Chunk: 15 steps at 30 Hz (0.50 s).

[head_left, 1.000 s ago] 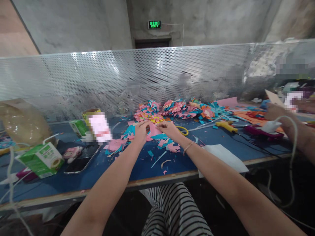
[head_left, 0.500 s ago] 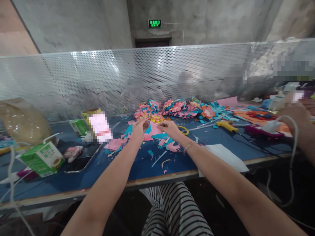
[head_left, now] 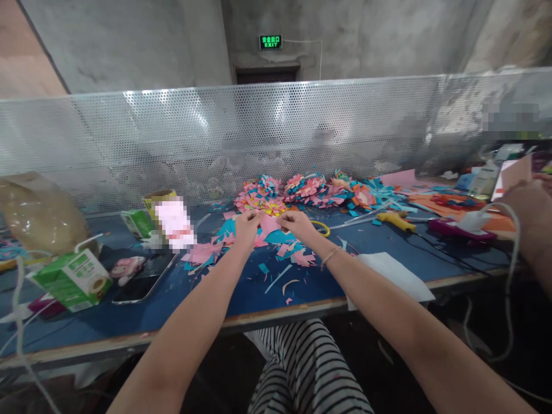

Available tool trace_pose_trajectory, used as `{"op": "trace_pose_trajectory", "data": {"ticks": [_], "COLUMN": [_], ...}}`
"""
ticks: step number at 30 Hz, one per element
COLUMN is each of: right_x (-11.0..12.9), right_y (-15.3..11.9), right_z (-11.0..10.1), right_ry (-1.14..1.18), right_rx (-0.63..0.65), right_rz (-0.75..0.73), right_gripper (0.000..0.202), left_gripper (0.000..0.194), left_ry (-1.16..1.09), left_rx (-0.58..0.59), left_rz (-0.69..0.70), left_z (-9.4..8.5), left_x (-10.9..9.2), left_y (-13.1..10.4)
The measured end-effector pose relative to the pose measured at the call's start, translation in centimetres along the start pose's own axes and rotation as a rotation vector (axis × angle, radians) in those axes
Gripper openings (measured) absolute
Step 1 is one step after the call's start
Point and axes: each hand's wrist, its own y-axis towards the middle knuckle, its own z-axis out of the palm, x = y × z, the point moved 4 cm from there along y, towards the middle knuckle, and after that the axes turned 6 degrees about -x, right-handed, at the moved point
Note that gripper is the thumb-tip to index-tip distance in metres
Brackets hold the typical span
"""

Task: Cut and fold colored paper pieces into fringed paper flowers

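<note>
Between my two hands is a small piece of pink paper point(head_left: 270, 223). My left hand point(head_left: 249, 225) pinches its left side and my right hand point(head_left: 294, 222) pinches its right side, fingertips closed on both. Pink and blue paper scraps point(head_left: 207, 252) lie on the blue table point(head_left: 245, 290) around and below the hands. Just behind them is a pile of pink, blue and yellow paper flowers point(head_left: 302, 190). A yellow ring-shaped thing point(head_left: 321, 228) is partly hidden by my right hand.
Left: green cartons point(head_left: 75, 279), a phone point(head_left: 138, 287), a plastic bag point(head_left: 43, 213). Right: a white sheet point(head_left: 390, 276), a yellow glue gun point(head_left: 397, 221) with its cable, another person's hand point(head_left: 524, 195) holding pink paper. A perforated metal screen point(head_left: 181, 138) stands behind.
My left hand has turned slightly, its fingers now curled closer to the pink paper's edge. At the right, the other person's hand has shifted and a pink sheet now shows in it.
</note>
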Motion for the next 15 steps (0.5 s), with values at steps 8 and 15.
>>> {"op": "trace_pose_trajectory", "data": {"ticks": [8, 15], "right_x": [-1.0, -0.5], "right_y": [0.6, 0.6], "right_z": [-1.1, -1.4], "right_ry": [-0.009, 0.025], "right_rx": [-0.216, -0.18], "right_rz": [-0.008, -0.072], "right_gripper": [0.015, 0.022], "left_gripper": [0.014, 0.01], "left_ry": [0.197, 0.34], "left_rx": [0.125, 0.355], "left_rz": [0.103, 0.135], "left_z": [0.7, 2.5], "left_x": [-1.0, -1.6], "left_y": [-0.4, -2.3]}}
